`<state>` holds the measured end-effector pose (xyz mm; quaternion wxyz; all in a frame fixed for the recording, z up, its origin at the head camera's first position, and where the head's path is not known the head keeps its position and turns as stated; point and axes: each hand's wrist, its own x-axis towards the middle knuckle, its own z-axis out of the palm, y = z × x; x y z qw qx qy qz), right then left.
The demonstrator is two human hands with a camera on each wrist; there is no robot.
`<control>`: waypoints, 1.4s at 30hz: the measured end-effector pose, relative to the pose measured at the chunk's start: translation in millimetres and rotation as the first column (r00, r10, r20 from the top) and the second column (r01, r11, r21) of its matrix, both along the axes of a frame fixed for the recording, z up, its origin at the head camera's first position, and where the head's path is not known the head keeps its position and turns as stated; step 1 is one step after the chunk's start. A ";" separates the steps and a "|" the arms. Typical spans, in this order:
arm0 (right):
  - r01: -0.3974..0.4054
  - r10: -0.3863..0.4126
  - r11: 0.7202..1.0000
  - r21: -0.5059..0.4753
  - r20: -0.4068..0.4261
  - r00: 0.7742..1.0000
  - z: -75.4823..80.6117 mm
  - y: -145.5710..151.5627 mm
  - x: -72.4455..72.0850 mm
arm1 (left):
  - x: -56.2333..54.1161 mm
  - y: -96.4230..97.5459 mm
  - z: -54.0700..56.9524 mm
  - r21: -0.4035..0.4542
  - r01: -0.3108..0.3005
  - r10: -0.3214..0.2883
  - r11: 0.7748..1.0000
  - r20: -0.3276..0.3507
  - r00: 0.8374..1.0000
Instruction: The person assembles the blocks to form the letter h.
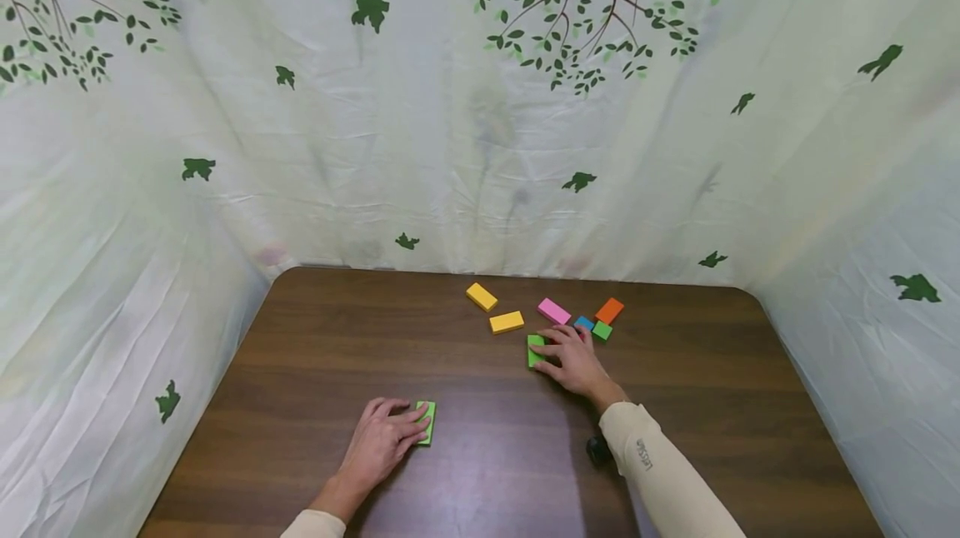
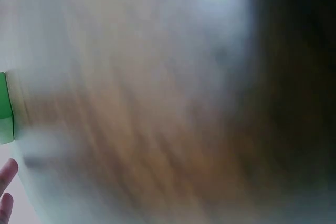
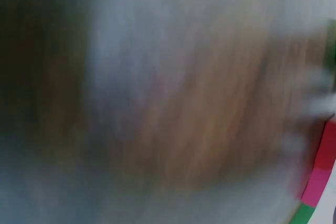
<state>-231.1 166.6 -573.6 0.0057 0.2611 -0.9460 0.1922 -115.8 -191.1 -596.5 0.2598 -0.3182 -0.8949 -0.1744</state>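
Observation:
My left hand (image 1: 380,438) is low on the table, its fingertips on a light-green block (image 1: 430,431). That green block (image 2: 6,111) and two fingertips (image 2: 8,171) show at the left edge of the left wrist view. Farther forward, my right hand (image 1: 576,361) holds a second light-green block (image 1: 534,340) between fingers and thumb. A blue block (image 1: 583,322) and a darker green block (image 1: 602,331) lie just beyond the right hand. Red (image 3: 326,148) and pink pieces appear at the edge of the blurred right wrist view.
Two yellow blocks (image 1: 507,321), a pink block (image 1: 553,311) and an orange block (image 1: 610,311) lie toward the back of the brown table (image 1: 360,338). A dark object (image 1: 598,450) is beneath the right sleeve. Printed cloth hangs behind the table and along both sides.

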 end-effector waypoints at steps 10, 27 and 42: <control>0.009 -0.010 1.000 -0.027 -0.009 1.000 -1.7 -21.4 3.0 | -0.3 -1.2 -1.2 0.022 -0.004 0.004 1.000 -0.025 1.000; -0.037 0.035 0.992 -0.120 -0.020 0.999 -5.2 -60.6 11.6 | -1.0 -0.3 0.7 0.013 -0.018 0.018 1.000 -0.012 1.000; -0.046 0.050 0.979 -0.199 0.016 0.999 -9.9 -99.1 19.6 | 2.1 0.7 0.0 0.008 -0.025 0.025 1.000 0.002 1.000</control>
